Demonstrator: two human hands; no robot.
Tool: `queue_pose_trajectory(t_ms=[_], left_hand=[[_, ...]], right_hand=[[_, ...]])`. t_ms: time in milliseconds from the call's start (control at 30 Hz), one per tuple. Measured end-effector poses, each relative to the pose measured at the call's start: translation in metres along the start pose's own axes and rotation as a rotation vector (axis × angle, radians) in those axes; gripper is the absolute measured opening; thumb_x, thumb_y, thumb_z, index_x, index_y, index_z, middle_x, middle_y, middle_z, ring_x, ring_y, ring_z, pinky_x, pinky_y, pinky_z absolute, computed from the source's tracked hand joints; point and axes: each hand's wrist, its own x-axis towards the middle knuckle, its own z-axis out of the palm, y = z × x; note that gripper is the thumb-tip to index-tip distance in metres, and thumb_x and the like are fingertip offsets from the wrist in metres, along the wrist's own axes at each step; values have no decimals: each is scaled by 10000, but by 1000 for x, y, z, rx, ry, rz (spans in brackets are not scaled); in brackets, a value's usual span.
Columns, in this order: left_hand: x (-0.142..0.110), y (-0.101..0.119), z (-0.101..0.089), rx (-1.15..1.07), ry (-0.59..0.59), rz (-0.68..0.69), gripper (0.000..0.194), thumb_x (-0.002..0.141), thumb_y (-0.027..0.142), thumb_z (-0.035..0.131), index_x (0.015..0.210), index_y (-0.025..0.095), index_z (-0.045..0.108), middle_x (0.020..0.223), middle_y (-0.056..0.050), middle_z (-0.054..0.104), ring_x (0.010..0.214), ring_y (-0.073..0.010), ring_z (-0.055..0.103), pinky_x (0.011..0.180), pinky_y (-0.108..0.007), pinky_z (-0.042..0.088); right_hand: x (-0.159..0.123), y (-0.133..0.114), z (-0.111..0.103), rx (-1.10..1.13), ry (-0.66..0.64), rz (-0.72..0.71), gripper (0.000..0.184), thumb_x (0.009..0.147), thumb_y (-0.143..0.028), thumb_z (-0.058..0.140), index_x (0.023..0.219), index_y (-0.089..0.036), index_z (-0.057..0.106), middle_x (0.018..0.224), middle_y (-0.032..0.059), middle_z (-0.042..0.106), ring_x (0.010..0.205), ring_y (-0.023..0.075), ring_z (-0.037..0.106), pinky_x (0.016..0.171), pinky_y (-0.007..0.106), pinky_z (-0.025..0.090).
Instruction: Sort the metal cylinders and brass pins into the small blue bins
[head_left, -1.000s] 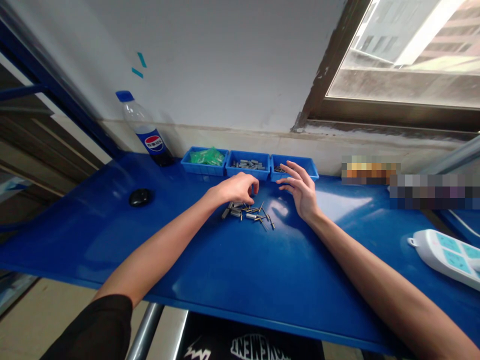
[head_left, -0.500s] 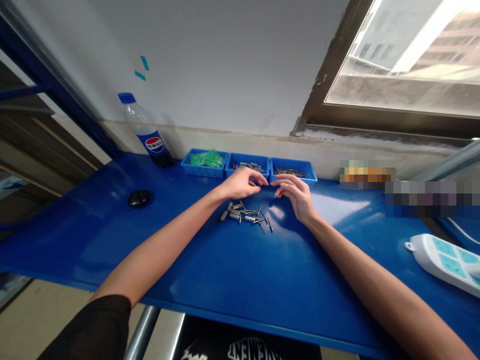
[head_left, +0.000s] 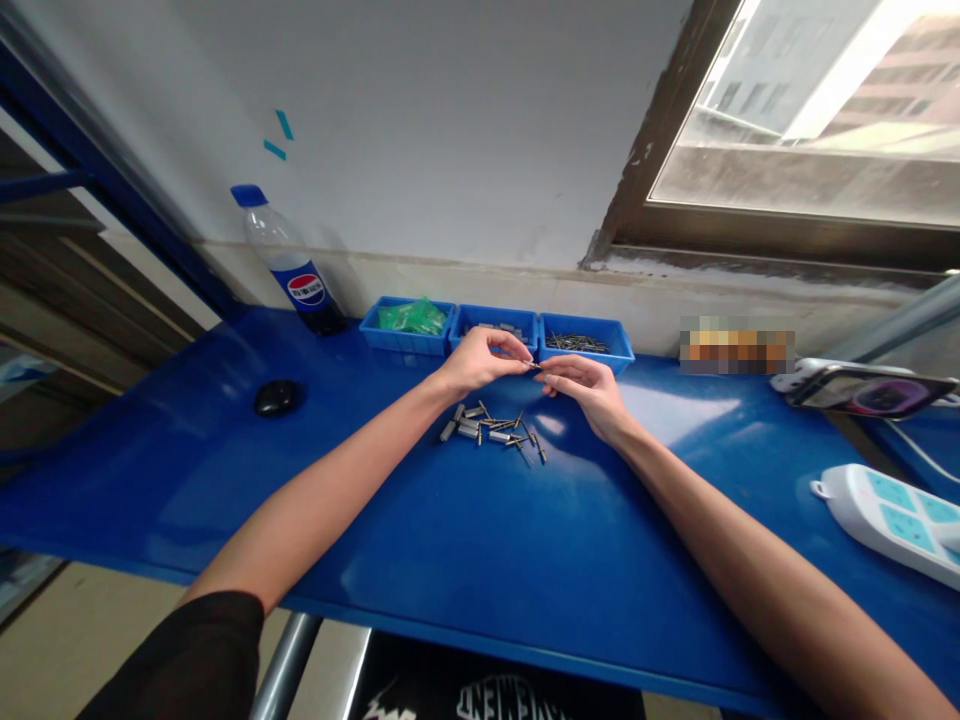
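Lying on the blue tabletop [head_left: 420, 530], a black mouse [head_left: 275, 398] sits left of the work, with a cola bottle [head_left: 296, 275] standing upright behind it, near the wall. Next comes the left blue bin [head_left: 407, 340], holding a green bag [head_left: 414, 316]. The left hand [head_left: 480, 362] pinches one end of a small metal pin [head_left: 534, 365] between thumb and forefinger, in front of the middle blue bin [head_left: 493, 332], which holds grey metal pieces. Nearer the camera, loose pins and grey cylinders [head_left: 469, 427] lie scattered together on the tabletop, below the hands. The right hand [head_left: 587, 392] closes its fingertips on the pin's other end, just in front of the right blue bin [head_left: 619, 350], where many thin pins lie heaped. Farther right are a pixelated item [head_left: 736, 346] by the wall, a phone [head_left: 874, 391] propped at a tilt, and a white power strip [head_left: 892, 515] nearer the camera.
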Motion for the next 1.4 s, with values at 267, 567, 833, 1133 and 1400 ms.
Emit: queue_pose_trajectory(t_ms=[267, 567, 833, 1133, 1400], left_hand=[[0, -2, 2, 18, -45, 25, 206, 720, 255, 842, 850, 122, 755, 884, -74, 763, 856, -176, 711, 878, -356, 575], [-12, 5, 2, 510, -331, 23, 388, 740, 313, 834, 1073, 179, 686, 828, -21, 728, 741, -172, 684, 688, -269, 519], [-21, 14, 15, 673, -457, 36, 312, 697, 106, 709, 1002, 169, 740, 815, -30, 739, 748, -183, 687, 638, -244, 494], [-11, 9, 4, 534, -299, 63, 439, 696, 36, 610, 1087, 145, 777, 951, -65, 792, 817, -180, 733, 723, -251, 552], [-4, 8, -1, 204, -99, 109, 135, 754, 161, 739, 875, 124, 785, 873, -85, 787, 819, -187, 737, 786, -307, 600]], right_hand=[[3, 4, -2, 13, 60, 10, 302, 776, -431, 880, 1004, -242, 820, 903, 49, 813, 761, 202, 720, 734, 360, 569], [3, 9, 1, -1, 325, -90, 531, 837, -434, 802, 1334, -296, 677, 1404, 107, 690, 908, 239, 746, 775, 407, 596], [1, 4, 2, -29, 266, -77, 521, 829, -453, 792, 1309, -305, 654, 1350, 106, 712, 796, 212, 720, 738, 402, 578], [1, 1, 3, 22, 266, -50, 420, 813, -409, 801, 1191, -265, 691, 1115, 70, 779, 696, 170, 659, 690, 365, 549], [0, 1, 2, 5, 184, -13, 316, 823, -428, 798, 1078, -248, 748, 863, 30, 788, 653, 171, 655, 687, 352, 548]])
